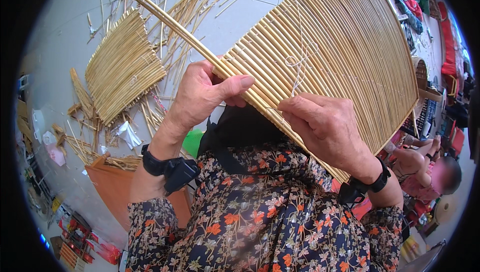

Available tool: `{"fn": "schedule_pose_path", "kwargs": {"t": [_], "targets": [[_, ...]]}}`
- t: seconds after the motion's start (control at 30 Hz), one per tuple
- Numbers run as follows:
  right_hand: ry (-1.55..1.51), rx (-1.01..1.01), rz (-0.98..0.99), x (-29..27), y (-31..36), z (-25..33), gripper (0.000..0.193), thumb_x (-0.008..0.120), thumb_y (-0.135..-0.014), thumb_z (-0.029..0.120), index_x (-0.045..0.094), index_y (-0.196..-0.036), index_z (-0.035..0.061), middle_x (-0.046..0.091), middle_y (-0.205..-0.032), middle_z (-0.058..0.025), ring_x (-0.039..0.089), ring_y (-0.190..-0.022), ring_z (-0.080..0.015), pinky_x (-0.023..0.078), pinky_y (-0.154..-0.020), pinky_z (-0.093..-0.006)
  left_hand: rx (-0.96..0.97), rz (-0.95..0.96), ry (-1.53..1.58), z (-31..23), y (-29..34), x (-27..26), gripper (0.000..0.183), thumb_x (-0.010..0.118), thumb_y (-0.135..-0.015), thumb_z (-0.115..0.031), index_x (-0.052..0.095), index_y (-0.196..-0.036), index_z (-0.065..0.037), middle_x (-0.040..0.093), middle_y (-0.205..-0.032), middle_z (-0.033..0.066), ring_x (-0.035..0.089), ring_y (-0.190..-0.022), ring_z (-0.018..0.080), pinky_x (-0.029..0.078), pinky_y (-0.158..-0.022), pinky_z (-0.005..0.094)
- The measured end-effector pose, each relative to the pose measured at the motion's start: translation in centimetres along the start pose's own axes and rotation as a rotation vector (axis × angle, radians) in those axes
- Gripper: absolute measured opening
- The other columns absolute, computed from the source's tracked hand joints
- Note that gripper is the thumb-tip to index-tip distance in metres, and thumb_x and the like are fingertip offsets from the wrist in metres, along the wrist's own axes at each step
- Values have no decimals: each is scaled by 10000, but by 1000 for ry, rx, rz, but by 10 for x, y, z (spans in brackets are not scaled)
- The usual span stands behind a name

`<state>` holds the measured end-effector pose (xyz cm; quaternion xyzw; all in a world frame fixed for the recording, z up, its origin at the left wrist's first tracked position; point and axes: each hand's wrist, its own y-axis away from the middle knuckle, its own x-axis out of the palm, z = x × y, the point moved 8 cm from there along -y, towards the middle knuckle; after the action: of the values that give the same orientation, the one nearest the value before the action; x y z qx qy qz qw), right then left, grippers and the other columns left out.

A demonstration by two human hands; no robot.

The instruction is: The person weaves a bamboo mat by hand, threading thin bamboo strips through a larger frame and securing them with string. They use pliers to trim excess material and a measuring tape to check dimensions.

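Note:
A large mat of straw-coloured reed stalks [345, 47] lies across my lap, its stalks side by side and joined by white stitches. My left hand [207, 84] is closed round its near edge, thumb on top, where long loose-ended stalks [165, 17] stick out to the upper left. At the same edge my right hand [322, 124] pinches what looks like a thin needle [271, 108], mostly hidden by the fingers. White thread [299, 63] lies in loops on the mat just above that hand.
A smaller reed mat [125, 64] lies on the floor at the left, among scattered loose stalks [200, 7] and scraps. An orange-brown panel [110, 187] stands by my left elbow. Another person [420, 172] sits at the right. Clothes [410, 2] lie at the upper right.

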<state>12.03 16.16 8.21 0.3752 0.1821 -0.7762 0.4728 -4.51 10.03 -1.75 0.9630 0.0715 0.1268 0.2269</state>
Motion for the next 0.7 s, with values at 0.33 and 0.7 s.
{"fn": "schedule_pose_path", "kwargs": {"t": [0.33, 0.7], "targets": [[-96, -77, -18, 1, -1, 3, 100, 694, -837, 8, 646, -917, 44, 650, -733, -111, 671, -711, -300, 545, -918, -438, -21, 3, 15, -3, 1, 1, 355, 807, -896, -293, 733, -1038, 24, 757, -858, 85, 713, -701, 118, 594, -625, 243], [-70, -101, -18, 2, -5, 8, 103, 692, -821, 0, 604, -864, 32, 620, -706, -130, 657, -695, -323, 542, -924, -456, -19, 17, 8, -2, 2, -2, 368, 813, -891, -289, 727, -1058, 28, 761, -883, 95, 725, -711, 126, 612, -636, 252]]}}
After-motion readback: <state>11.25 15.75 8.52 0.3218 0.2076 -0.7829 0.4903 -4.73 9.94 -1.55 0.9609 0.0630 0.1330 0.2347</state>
